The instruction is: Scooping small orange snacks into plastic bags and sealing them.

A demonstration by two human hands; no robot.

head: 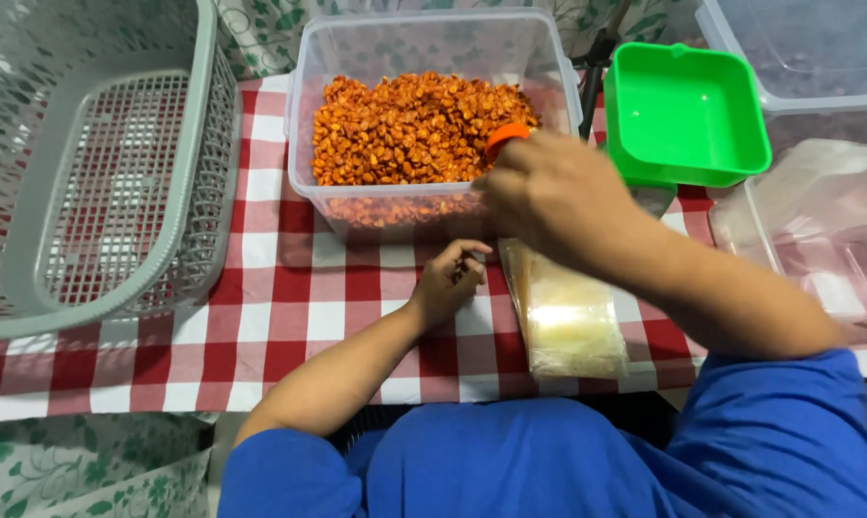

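A clear plastic tub [304, 115] holds a heap of orange-red coated nuts [405, 129] at the middle back of the red-and-white checked table. My right hand [549, 192] hovers at the tub's near right corner, closed around a small orange scoop [506, 136] whose end pokes out above the fingers. My left hand [450, 278] rests on the cloth just in front of the tub, fingers curled in; whether it holds anything is hidden. A stack of clear plastic bags [568, 317] lies on the cloth under my right forearm.
A grey plastic mesh basket [117, 163] stands at the left. A green square container [683, 110] sits right of the tub. Clear tubs and lids [817, 201] crowd the right side. A floral cloth hangs at the lower left.
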